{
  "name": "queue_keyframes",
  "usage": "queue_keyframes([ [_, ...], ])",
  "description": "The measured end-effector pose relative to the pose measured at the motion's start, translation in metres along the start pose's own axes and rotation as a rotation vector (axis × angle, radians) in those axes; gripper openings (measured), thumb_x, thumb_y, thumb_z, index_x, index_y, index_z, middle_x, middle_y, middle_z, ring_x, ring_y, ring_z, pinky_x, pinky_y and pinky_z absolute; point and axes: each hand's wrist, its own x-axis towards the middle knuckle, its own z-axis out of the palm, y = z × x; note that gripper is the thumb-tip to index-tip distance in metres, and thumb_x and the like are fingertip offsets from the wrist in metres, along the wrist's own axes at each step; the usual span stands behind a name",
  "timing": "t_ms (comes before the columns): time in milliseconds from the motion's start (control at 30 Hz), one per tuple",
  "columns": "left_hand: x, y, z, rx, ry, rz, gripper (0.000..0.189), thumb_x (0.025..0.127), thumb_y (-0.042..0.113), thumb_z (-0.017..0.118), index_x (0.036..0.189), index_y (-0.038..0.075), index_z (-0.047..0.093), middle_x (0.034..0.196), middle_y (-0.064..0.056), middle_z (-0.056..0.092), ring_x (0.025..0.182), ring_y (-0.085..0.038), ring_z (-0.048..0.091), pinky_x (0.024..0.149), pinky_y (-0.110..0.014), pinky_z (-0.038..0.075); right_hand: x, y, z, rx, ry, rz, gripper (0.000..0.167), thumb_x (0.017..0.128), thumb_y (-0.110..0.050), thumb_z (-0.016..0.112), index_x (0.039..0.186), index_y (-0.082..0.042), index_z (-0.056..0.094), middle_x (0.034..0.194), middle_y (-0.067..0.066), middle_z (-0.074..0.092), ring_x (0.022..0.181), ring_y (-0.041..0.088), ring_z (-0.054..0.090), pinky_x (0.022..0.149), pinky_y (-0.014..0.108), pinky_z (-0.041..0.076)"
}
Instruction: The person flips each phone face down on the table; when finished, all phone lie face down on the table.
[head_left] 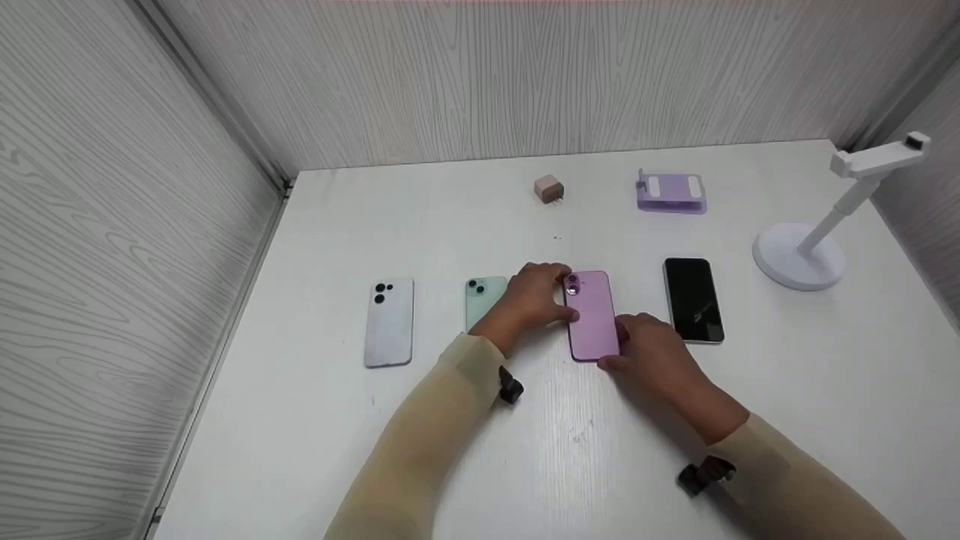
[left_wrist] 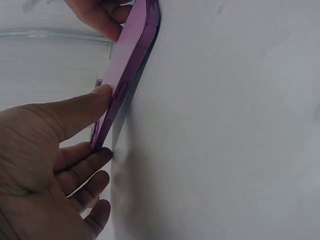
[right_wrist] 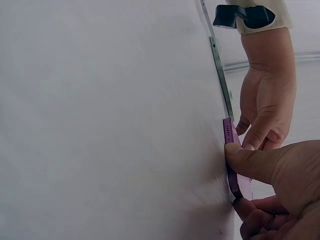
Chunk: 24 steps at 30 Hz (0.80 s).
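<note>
A pink phone point(head_left: 594, 326) lies back up in the middle of the table, its two lenses at the upper left. My left hand point(head_left: 531, 296) holds its upper left part, thumb on the left side and fingers around the top corner. At the lower right corner my right hand point(head_left: 656, 352) grips it, thumb at the bottom edge and fingers along the right side. Both wrist views show the thumbs against the frame of the pink phone point(left_wrist: 131, 55). A mint green phone point(head_left: 484, 292) is partly hidden behind the left hand. Beside the right hand lies a black-screened phone point(head_left: 694, 300).
A silvery white phone point(head_left: 390, 326) lies at the left, back up. Farther back are a small beige and brown plug-in charger point(head_left: 549, 189) and a purple folding phone stand point(head_left: 671, 193). A white stand with a round base point(head_left: 780, 259) rises at the right. Panels border the white table point(head_left: 300, 450).
</note>
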Motion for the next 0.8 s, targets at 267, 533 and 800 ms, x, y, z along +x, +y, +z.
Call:
queue_keyframes([
  [267, 0.0007, -0.0004, -0.0012, 0.091, -0.028, 0.033, 0.082, 0.092, 0.040, 0.090, 0.161, 0.015, 0.054, 0.161, -0.004, 0.060, 0.154, -0.026, 0.049, 0.132, -0.044, 0.035, 0.0017, 0.0008, -0.0011, 0.006, -0.009, 0.012, 0.047, 0.089, -0.017, 0.091, 0.124, 0.006, 0.072, 0.102, 0.014, 0.072, 0.096, 0.029, 0.063, 0.090, 0.051, 0.056],
  [533, 0.0003, 0.0017, -0.0004, 0.146, -0.032, 0.022, 0.086, 0.089, 0.044, 0.092, 0.161, 0.014, 0.054, 0.159, -0.004, 0.061, 0.153, -0.026, 0.050, 0.129, -0.046, 0.038, 0.0015, -0.0018, -0.0028, -0.021, -0.015, 0.010, 0.041, 0.088, -0.017, 0.091, 0.117, 0.005, 0.073, 0.095, 0.012, 0.069, 0.091, 0.027, 0.060, 0.084, 0.047, 0.053],
  [800, -0.0011, 0.0025, 0.0020, 0.173, -0.027, 0.027, 0.084, 0.090, 0.044, 0.090, 0.161, 0.014, 0.055, 0.159, -0.005, 0.060, 0.152, -0.026, 0.051, 0.129, -0.044, 0.039, 0.0012, -0.0008, -0.0016, -0.015, -0.021, 0.011, 0.044, 0.090, -0.018, 0.090, 0.121, 0.007, 0.072, 0.099, 0.014, 0.070, 0.093, 0.028, 0.061, 0.087, 0.049, 0.055],
])
